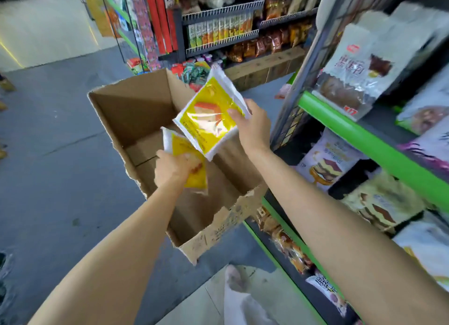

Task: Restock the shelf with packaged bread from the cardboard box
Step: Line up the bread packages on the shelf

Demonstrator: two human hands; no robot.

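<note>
An open cardboard box (136,111) stands on the grey floor beside the shelf, its torn flaps up. My right hand (252,125) holds a yellow and white bread packet (209,116) by its right edge, lifted above the box. My left hand (173,168) is inside the box, gripping a second yellow bread packet (184,150) from above. The green-edged shelf (359,133) is at the right, with bagged bread on its levels.
Bagged breads and cakes (349,74) fill the shelf tiers at the right. A white bag (240,298) lies on the floor near my feet. Snack racks (218,31) stand behind the box. Open grey floor (56,135) stretches to the left.
</note>
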